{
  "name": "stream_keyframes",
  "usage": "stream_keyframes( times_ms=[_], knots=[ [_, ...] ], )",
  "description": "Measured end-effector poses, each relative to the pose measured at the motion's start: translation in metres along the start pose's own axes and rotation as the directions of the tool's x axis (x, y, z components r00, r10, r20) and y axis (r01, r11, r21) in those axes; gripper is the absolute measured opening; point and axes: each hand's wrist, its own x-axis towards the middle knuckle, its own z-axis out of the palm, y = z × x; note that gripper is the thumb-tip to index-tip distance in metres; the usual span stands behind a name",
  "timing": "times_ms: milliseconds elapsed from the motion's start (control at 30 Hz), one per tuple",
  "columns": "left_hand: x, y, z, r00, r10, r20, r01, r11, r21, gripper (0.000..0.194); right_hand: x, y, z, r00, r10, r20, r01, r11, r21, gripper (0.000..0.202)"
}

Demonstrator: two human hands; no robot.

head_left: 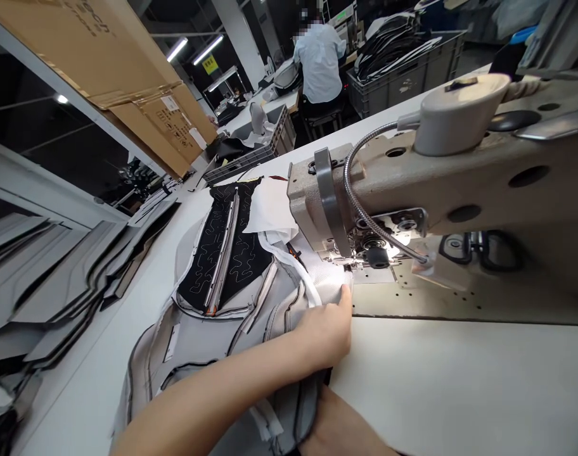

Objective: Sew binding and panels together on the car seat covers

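Note:
A grey sewn piece (203, 339) with a black stitched panel (244, 253) and white strips lies left of the sewing machine (317, 190). My left hand (326, 329) rests on its right edge, index finger stretched toward the lit needle area and the other fingers curled at the cloth. White mesh fabric (329, 282) lies under that fingertip and reaches the presser foot. Below, my right forearm or wrist (341, 424) passes beneath the grey piece, whose folds hide the hand's fingers.
Stacked grey panels (80, 272) lie at the left. Cardboard boxes (127, 76) stand at the upper left. Behind the table are grey crates (407, 76) with material and a seated person (320, 63) in a light shirt. Scissors (481, 247) lie by the machine arm.

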Motion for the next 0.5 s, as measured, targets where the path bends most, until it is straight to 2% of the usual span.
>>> stream_keyframes(
  times_ms=[67,167,267,333,400,433,500],
  knots=[
    [0.007,0.002,-0.005,0.999,-0.021,-0.027,0.021,1.000,0.011,0.081,-0.004,0.008,-0.018,0.999,-0.051,-0.003,0.050,0.994,-0.094,0.020],
    [0.009,0.006,-0.011,0.999,-0.036,-0.039,0.037,0.999,0.028,0.082,-0.015,0.019,-0.055,0.995,-0.095,-0.044,0.080,0.961,-0.265,0.020],
    [-0.001,0.008,-0.013,0.999,-0.026,0.046,0.023,0.998,0.067,0.088,-0.026,0.027,-0.089,0.986,-0.122,-0.114,0.081,0.945,-0.318,0.021],
    [-0.008,0.007,-0.011,0.992,-0.020,0.124,0.007,0.994,0.106,0.091,-0.030,0.030,-0.102,0.985,-0.126,-0.120,0.083,0.945,-0.316,0.022],
    [-0.012,0.006,-0.008,0.987,-0.028,0.157,0.006,0.990,0.139,0.092,-0.032,0.033,-0.108,0.983,-0.136,-0.119,0.091,0.941,-0.327,0.023],
    [-0.012,0.005,-0.006,0.988,-0.034,0.152,0.010,0.988,0.154,0.092,-0.033,0.034,-0.110,0.983,-0.139,-0.121,0.091,0.937,-0.337,0.024],
    [-0.007,0.004,-0.002,0.997,-0.036,0.074,0.023,0.984,0.176,0.091,-0.034,0.038,-0.114,0.980,-0.143,-0.138,0.084,0.927,-0.366,0.026]
  ],
)
